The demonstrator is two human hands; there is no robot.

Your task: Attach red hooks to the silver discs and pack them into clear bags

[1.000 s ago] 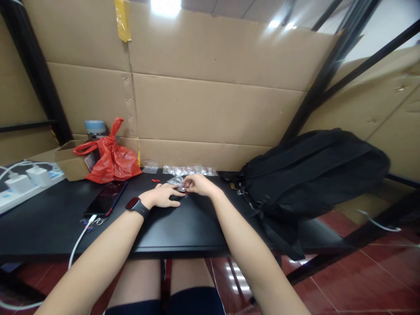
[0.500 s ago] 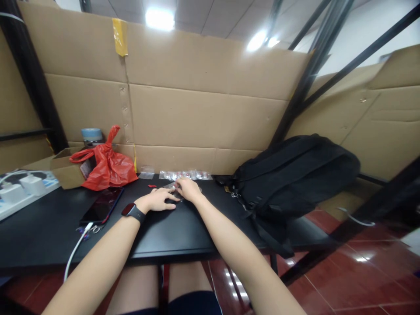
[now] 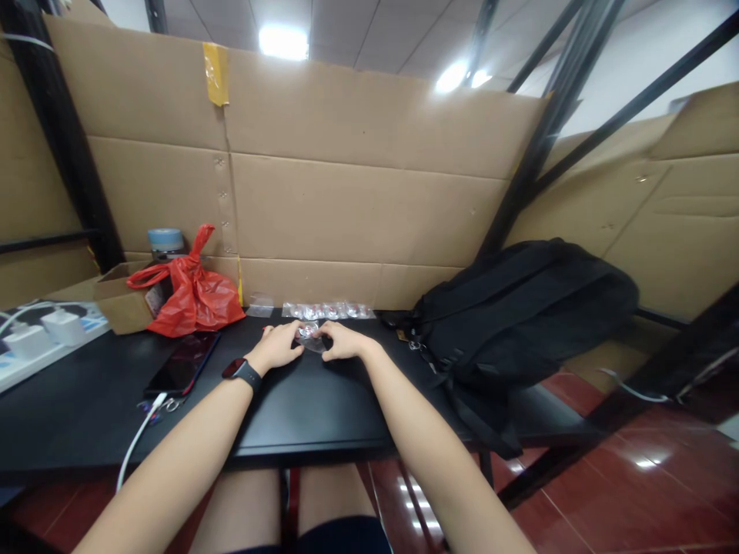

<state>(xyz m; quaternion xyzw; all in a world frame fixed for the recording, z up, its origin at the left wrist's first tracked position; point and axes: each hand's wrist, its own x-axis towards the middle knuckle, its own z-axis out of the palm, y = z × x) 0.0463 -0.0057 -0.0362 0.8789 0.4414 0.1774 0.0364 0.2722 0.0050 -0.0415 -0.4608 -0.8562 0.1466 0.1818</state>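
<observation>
A small clear plastic bag (image 3: 312, 341) with something shiny and partly red in it lies on the black table between my hands. My left hand (image 3: 278, 346), wearing a dark watch on its wrist, grips the bag's left edge with its fingers. My right hand (image 3: 346, 341) has thumb and fingers curled on the right edge. Just behind them, a row of similar filled clear bags (image 3: 329, 311) runs along the cardboard wall. Flat clear bags (image 3: 259, 306) lie to the left of that row. A small red piece is mostly hidden behind my left hand.
A black backpack (image 3: 531, 323) takes up the table's right side. To the left are a red plastic bag (image 3: 196, 296), a small cardboard box (image 3: 120, 300), a phone (image 3: 182, 364) on a white cable and a power strip (image 3: 89, 327). Cardboard (image 3: 358, 185) walls the back.
My hands have moved apart to opposite sides of the small bag, uncovering its shiny contents. My right hand has come down and slightly right; my left hand now covers most of the red piece.
</observation>
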